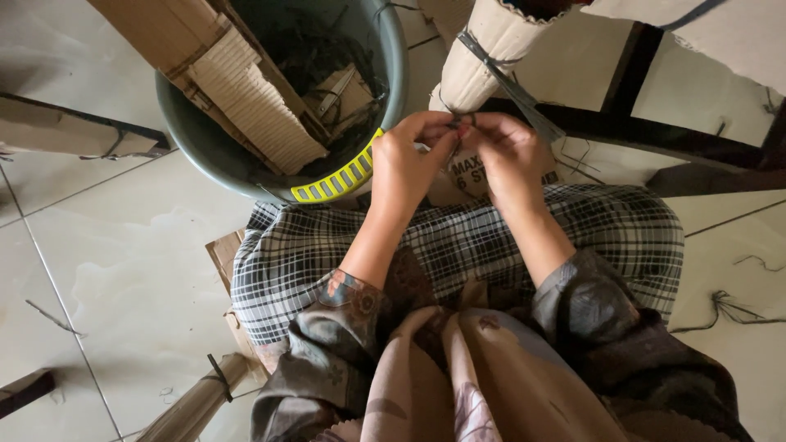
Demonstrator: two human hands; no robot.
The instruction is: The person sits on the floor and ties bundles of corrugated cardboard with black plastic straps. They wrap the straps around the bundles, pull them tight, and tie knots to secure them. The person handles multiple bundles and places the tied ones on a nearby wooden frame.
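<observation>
Pale glossy floor tiles (123, 270) all round, thin grout lines, stray dark strap offcuts at the right edge (729, 309). Seated over a checked black-and-white cloth (458, 245) spread across the lap, patterned brown sleeves at the lower edge.

Left hand (405, 164) and right hand (508, 160) side by side at the upper middle, fingertips meeting. Both sets of fingers curled shut, pinching a thin dark plastic strap (499, 78) where it wraps the near end of a rolled beige corrugated cardboard bundle (483, 49). Exactly how the strap end sits between the fingertips: cannot tell, too small. Bundle runs from the hands up to the top edge, near end resting at the far edge of the lap cloth, printed panel partly hidden under the hands.

Just left of the left hand: round grey-green plastic tub (393, 57), holding folded brown cardboard sheets (246, 90) and tangled dark strap scraps. Yellow slotted plastic strip (340, 178) lying along the tub's near rim, close to the left wrist.

Dark wooden frame (639, 123) behind the bundle at the upper right. More flat cardboard at the left edge (74, 135) and another strapped roll at the lower left corner (196, 401).
</observation>
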